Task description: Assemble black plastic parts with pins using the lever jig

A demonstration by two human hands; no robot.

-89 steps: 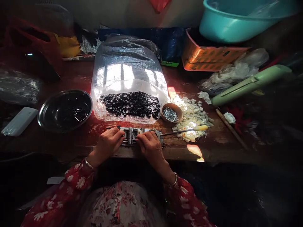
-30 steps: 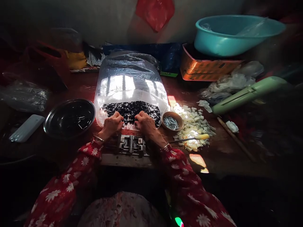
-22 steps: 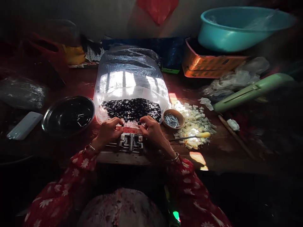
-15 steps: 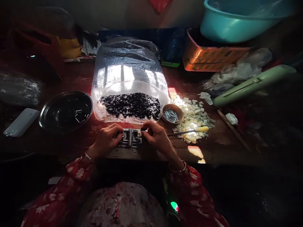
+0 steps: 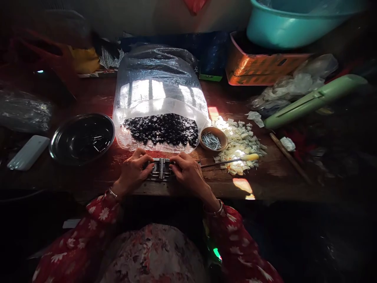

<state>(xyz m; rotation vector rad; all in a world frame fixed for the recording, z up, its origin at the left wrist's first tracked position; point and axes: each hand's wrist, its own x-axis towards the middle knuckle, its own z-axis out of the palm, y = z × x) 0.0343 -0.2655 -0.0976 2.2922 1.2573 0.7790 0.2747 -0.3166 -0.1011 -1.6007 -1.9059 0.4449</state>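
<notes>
We've got both hands on the metal jig [image 5: 160, 168] at the table's front edge: L hand [image 5: 132, 171] curled over its left end, R hand [image 5: 187, 173] over its right end, both pressed in toward the middle w/ fingers wrapped on top. Can't tell if they're also pinching a small piece, since the fingers hide most of the jig.

Just past the grip, touching-close to our fingertips, is the clear plastic bag [image 5: 159, 78], w/ black buttons [image 5: 160, 129] heaped in its near end. Left of L hand: steel bowl [image 5: 82, 138] w/ a few nails in it, then a white phone-like slab [image 5: 28, 152]. Right of R hand: yellow-handled screwdriver [image 5: 235, 160], its shaft pointing at the grip, lying by a pile of white chips [image 5: 238, 147]. Just past that pile's left side, btwn it and the bag, is a small wooden bowl [image 5: 213, 139] of nails. Well beyond the grip: orange box [image 5: 259, 67], teal basin [image 5: 282, 27].
</notes>
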